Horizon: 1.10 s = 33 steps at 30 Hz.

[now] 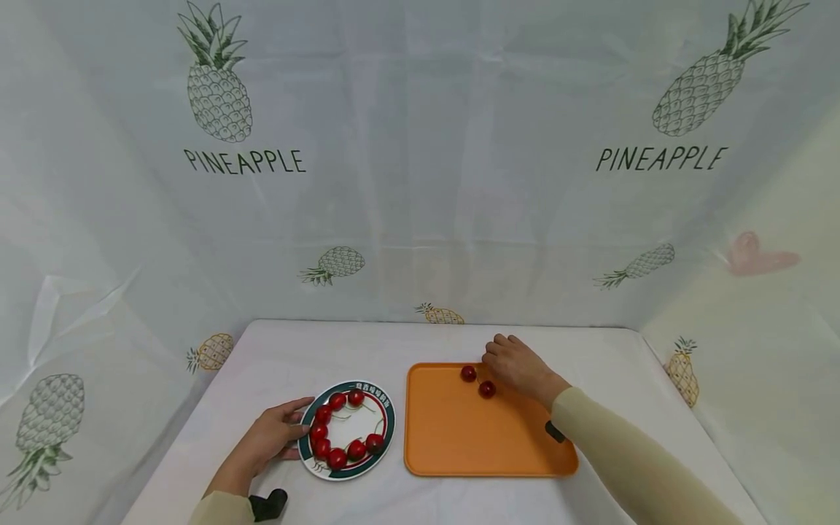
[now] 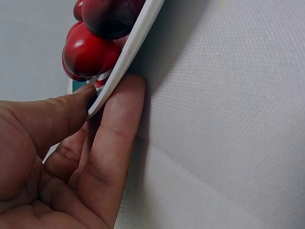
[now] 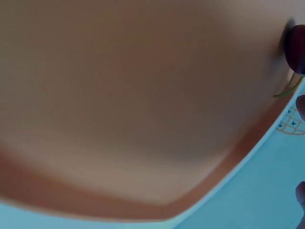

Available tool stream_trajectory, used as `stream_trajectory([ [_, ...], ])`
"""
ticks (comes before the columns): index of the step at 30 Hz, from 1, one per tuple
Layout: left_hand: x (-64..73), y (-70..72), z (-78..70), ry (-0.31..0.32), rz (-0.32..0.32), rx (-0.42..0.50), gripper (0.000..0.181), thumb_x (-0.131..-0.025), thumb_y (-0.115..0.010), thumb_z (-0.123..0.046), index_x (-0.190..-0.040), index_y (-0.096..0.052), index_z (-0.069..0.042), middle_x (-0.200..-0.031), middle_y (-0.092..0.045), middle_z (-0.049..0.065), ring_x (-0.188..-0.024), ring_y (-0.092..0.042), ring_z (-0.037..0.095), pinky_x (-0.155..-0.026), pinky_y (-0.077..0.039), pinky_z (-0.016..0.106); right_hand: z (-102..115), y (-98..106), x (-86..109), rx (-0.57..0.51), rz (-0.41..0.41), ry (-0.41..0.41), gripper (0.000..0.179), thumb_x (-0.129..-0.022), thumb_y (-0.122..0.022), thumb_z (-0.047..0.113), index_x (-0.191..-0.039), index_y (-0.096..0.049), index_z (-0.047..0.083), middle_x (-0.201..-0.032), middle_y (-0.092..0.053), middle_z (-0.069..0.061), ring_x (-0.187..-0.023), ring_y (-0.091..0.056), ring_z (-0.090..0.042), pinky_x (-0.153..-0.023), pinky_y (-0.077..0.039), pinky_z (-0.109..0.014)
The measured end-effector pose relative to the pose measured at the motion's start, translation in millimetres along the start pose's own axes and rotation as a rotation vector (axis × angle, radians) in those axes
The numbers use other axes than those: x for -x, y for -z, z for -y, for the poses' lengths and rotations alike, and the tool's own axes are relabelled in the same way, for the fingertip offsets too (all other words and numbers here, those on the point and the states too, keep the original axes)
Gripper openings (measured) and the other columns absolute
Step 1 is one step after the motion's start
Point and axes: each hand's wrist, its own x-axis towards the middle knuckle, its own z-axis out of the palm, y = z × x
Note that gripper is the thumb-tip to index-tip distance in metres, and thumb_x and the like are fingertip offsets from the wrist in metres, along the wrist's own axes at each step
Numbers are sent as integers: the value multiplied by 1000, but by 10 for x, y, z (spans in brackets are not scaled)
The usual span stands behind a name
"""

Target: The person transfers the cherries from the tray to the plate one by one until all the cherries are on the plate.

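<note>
My left hand (image 1: 272,437) pinches the left rim of a round plate (image 1: 340,475) with a green and white border. In the left wrist view the thumb lies over the rim and a finger (image 2: 121,124) is under it. Several red cherries (image 1: 337,459), some with green stems, lie in a curve on the plate. Over the far right part of an orange tray (image 1: 485,452) is my right hand (image 1: 518,368), beside two cherries (image 1: 487,389). The right wrist view shows one cherry (image 3: 296,50) and two fingertips (image 3: 301,106) standing apart; the rest of that hand is cut off.
Plate and tray stand side by side on a white-covered table (image 1: 348,346), with a narrow gap between them. A pale curtain (image 1: 459,146) printed with pineapples hangs behind the table and along both sides. Dark straps (image 1: 269,504) show near both wrists.
</note>
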Motion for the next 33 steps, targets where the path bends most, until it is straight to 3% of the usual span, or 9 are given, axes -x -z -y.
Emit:
stream_trajectory([
  [6, 6, 7, -18, 3, -4, -7, 61, -98, -67, 2, -156, -52, -12, -135, -56, 26, -82, -69, 21, -72, -66, 40, 11, -36, -2, 20, 37, -15, 20, -86, -86, 6, -98, -74, 15, -93, -60, 1, -90, -46, -20, -74, -39, -31],
  [14, 18, -4, -56, 11, -2, -10, 62, -98, -67, 1, -156, -51, -12, -139, -54, 28, -81, -70, 21, -72, -66, 39, 14, -84, -22, 23, 12, -7, 21, -84, -86, 2, -97, -77, 17, -93, -62, 2, -89, -45, -20, -74, -41, -32],
  [25, 41, -40, -52, 20, -4, 1, 61, -98, -66, 2, -156, -52, -11, -138, -55, 28, -80, -70, 22, -71, -66, 39, 45, -111, -35, 1, 17, 4, 19, -83, -87, 3, -91, -76, 16, -86, -62, 4, -85, -43, -19, -71, -36, -29],
  [33, 29, -25, -18, 10, -11, 4, 62, -97, -67, 3, -155, -52, -10, -135, -59, 26, -80, -70, 22, -70, -66, 39, 32, -30, -93, 46, -77, 45, 15, -83, -88, 11, -91, -78, 18, -87, -64, 5, -85, -43, -19, -71, -33, -30],
])
